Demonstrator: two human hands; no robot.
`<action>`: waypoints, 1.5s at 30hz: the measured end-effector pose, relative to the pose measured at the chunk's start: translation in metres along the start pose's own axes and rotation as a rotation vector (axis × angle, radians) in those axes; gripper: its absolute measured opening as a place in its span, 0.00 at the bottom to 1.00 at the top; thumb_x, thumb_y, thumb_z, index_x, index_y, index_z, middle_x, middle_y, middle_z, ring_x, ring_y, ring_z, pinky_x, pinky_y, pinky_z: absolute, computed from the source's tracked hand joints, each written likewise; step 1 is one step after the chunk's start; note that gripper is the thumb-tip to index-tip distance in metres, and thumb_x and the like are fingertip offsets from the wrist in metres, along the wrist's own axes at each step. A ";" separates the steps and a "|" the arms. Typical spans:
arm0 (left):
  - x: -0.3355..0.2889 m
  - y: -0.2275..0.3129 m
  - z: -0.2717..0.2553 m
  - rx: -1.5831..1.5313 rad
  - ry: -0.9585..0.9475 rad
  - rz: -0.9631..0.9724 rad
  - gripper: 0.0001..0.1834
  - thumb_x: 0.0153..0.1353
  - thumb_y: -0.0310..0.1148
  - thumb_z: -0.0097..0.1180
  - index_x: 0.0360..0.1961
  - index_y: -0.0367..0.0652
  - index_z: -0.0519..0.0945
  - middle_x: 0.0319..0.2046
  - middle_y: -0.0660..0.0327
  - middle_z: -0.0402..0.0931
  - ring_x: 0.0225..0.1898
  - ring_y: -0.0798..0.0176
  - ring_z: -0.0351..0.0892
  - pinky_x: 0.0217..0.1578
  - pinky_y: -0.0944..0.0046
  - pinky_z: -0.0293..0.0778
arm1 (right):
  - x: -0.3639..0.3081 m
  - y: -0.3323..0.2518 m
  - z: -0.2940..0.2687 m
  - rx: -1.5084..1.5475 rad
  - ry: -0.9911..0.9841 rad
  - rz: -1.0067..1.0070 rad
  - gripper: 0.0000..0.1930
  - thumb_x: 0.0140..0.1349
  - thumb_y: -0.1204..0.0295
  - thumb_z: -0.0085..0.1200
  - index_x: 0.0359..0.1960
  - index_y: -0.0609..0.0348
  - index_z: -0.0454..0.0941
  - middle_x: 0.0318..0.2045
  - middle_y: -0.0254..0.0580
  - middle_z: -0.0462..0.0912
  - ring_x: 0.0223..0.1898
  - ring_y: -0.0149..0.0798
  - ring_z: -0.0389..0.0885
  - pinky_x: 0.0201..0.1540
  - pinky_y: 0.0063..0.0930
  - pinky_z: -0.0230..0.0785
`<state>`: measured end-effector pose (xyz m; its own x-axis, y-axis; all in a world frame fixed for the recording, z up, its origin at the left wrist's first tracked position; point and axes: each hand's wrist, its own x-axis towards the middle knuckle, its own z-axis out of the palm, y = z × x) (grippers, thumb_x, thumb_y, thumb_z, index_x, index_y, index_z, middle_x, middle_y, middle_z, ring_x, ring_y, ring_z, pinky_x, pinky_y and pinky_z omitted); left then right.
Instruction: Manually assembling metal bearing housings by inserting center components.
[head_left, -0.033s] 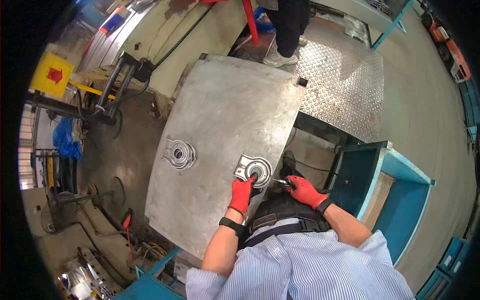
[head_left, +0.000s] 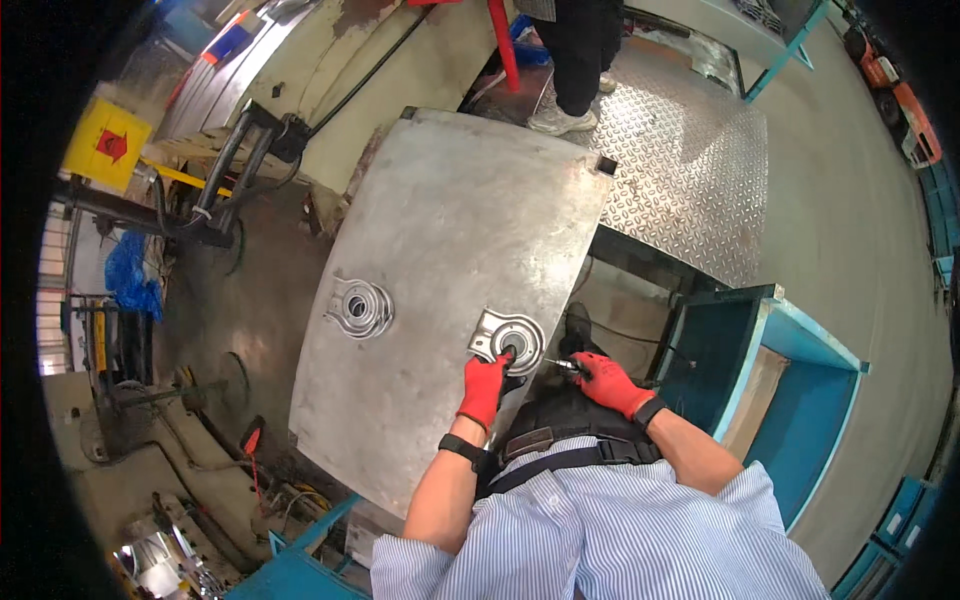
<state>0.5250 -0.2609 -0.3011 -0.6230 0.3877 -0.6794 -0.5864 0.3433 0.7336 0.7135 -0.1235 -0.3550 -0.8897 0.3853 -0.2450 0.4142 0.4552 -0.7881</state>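
Note:
At the near right edge of the metal table lies a stamped metal bracket with a round ringed cup and a flat tab. My left hand, in a red and black glove, is closed on its near rim, with the thumb over the cup. In my right hand, gloved the same way, is a slim hand tool with a thin metal tip. That tip points left at the bracket's rim; whether it touches, I cannot tell. A small stack of similar brackets rests farther left on the table.
A blue open-topped bin stands to my right. Beyond the table, a person's legs stand beside a tread-plate platform. Machine arms with a yellow sign are at the far left.

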 end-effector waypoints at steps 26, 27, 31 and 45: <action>0.025 -0.034 -0.011 -0.012 -0.040 0.016 0.11 0.55 0.26 0.59 0.40 0.36 0.79 0.32 0.63 0.80 0.33 0.67 0.78 0.32 0.67 0.73 | 0.009 0.015 0.022 -0.019 -0.003 0.064 0.21 0.52 0.71 0.56 0.49 0.62 0.72 0.43 0.57 0.78 0.47 0.56 0.75 0.49 0.39 0.69; 0.029 -0.039 -0.013 0.005 -0.034 0.031 0.11 0.55 0.26 0.60 0.40 0.37 0.79 0.32 0.63 0.80 0.33 0.67 0.78 0.31 0.67 0.73 | 0.009 0.012 0.021 -0.019 0.007 0.053 0.20 0.52 0.71 0.56 0.49 0.62 0.72 0.43 0.57 0.78 0.47 0.56 0.75 0.48 0.39 0.69; 0.035 -0.045 -0.013 0.097 -0.005 0.126 0.11 0.55 0.26 0.60 0.39 0.36 0.79 0.32 0.63 0.80 0.32 0.68 0.78 0.31 0.66 0.73 | 0.006 0.013 0.021 -0.026 0.049 0.027 0.21 0.52 0.72 0.55 0.49 0.62 0.72 0.41 0.57 0.78 0.46 0.57 0.75 0.49 0.40 0.68; 0.017 -0.025 -0.006 0.047 -0.017 0.066 0.11 0.54 0.25 0.60 0.40 0.35 0.79 0.32 0.62 0.80 0.29 0.69 0.77 0.29 0.66 0.74 | 0.008 0.010 0.019 -0.100 0.026 0.013 0.21 0.52 0.70 0.55 0.49 0.61 0.72 0.45 0.56 0.77 0.48 0.55 0.75 0.50 0.40 0.68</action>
<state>0.5262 -0.2685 -0.3313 -0.6501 0.4255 -0.6295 -0.5194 0.3558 0.7769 0.7067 -0.1314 -0.3754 -0.8793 0.4119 -0.2391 0.4440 0.5273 -0.7244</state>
